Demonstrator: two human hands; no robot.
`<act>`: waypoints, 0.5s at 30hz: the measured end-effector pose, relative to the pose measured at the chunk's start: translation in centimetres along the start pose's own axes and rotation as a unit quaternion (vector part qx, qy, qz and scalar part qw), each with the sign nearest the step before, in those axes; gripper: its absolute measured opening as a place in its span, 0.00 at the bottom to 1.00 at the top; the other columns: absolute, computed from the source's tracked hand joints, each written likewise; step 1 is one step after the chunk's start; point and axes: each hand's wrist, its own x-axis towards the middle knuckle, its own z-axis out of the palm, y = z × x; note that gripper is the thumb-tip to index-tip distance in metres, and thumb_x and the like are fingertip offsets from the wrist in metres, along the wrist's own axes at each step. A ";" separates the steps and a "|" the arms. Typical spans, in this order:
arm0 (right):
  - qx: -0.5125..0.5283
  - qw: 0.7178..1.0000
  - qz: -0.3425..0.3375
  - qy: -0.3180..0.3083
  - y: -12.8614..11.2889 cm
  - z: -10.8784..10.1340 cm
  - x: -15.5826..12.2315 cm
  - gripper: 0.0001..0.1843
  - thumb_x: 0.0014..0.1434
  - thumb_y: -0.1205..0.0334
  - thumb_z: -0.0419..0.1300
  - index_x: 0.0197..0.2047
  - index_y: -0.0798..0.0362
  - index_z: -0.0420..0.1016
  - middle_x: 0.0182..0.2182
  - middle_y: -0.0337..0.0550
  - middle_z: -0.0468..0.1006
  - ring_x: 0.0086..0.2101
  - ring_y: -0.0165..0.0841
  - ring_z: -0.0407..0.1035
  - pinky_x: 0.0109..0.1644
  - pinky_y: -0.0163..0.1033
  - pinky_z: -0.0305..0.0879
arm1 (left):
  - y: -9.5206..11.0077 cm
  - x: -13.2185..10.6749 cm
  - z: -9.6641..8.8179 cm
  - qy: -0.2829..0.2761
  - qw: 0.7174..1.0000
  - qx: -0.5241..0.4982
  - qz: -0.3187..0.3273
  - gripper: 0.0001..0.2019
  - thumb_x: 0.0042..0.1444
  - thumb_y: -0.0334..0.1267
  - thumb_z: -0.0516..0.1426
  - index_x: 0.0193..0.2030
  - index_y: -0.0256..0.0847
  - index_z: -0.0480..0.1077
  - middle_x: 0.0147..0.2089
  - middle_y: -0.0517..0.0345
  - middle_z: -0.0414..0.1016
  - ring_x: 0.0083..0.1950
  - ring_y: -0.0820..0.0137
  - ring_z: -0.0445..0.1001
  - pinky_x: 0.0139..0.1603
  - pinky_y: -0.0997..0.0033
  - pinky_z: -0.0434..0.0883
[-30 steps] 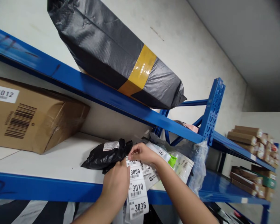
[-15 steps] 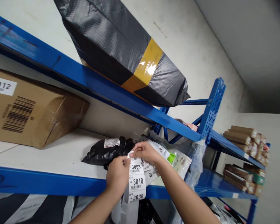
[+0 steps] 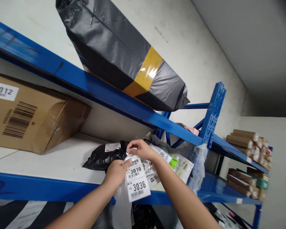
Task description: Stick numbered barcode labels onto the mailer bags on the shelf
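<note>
A white strip of printed number labels (image 3: 138, 186) hangs in front of the shelf, with 3010 and 3036 readable. My left hand (image 3: 116, 173) is closed on the strip's left edge, its thumb lying over the labels. At the strip's upper end, my right hand (image 3: 141, 149) has thumb and index finger pinched together at the top label. Behind my hands lies a black plastic parcel (image 3: 98, 157) with a white label. White plastic mailer bags (image 3: 160, 154), also labelled, lie under and behind my right wrist. A pale paper strip (image 3: 122, 203) hangs below my left hand.
A cardboard box (image 3: 38, 114) labelled 4012 stands on the shelf at left. Above, a long black-wrapped parcel (image 3: 114, 47) with yellow tape rests on the blue beam (image 3: 97, 84). Clear plastic wrap (image 3: 199, 163) hangs near the upright (image 3: 213, 111). Stacked cartons (image 3: 240, 181) are at right.
The label strip has straightened, its lower end swinging out so the whole 3036 label shows. My left hand has slid slightly down and left along it; my right hand has risen slightly.
</note>
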 end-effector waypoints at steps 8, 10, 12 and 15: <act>-0.008 0.999 0.047 -0.004 0.3 -2.1 -0.1 0.23 0.36 0.44 0.69 0.27 0.55 0.73 0.23 0.35 0.73 0.26 0.25 0.64 0.32 0.34 0.60 | -0.1 -1.4 -1.2 -0.060 0.995 0.064 0.055 0.28 0.39 0.35 0.65 0.52 0.44 0.70 0.50 0.53 0.79 0.50 0.58 0.76 0.47 0.69 0.70; -0.037 0.997 0.071 0.010 0.1 -3.8 -0.7 0.19 0.37 0.49 0.69 0.26 0.56 0.73 0.21 0.34 0.72 0.24 0.24 0.61 0.29 0.33 0.57 | 0.1 -1.7 -1.2 -0.052 0.994 0.091 0.027 0.35 0.34 0.36 0.67 0.55 0.43 0.68 0.52 0.50 0.78 0.52 0.55 0.75 0.47 0.66 0.70; -0.065 0.992 0.103 -0.020 -0.2 -5.1 -1.3 0.16 0.37 0.53 0.69 0.25 0.57 0.75 0.18 0.34 0.71 0.22 0.24 0.60 0.26 0.32 0.54 | 0.1 -1.9 -1.1 -0.046 0.994 0.100 0.016 0.39 0.32 0.37 0.68 0.57 0.43 0.66 0.52 0.48 0.77 0.54 0.53 0.74 0.48 0.65 0.70; -0.094 0.983 0.134 -0.087 -0.3 -5.3 -1.6 0.12 0.39 0.57 0.68 0.25 0.57 0.78 0.16 0.35 0.71 0.20 0.24 0.59 0.23 0.32 0.54 | -0.5 -1.6 -0.9 -0.046 0.996 0.077 0.028 0.43 0.30 0.36 0.69 0.59 0.46 0.65 0.51 0.50 0.78 0.52 0.53 0.75 0.46 0.65 0.71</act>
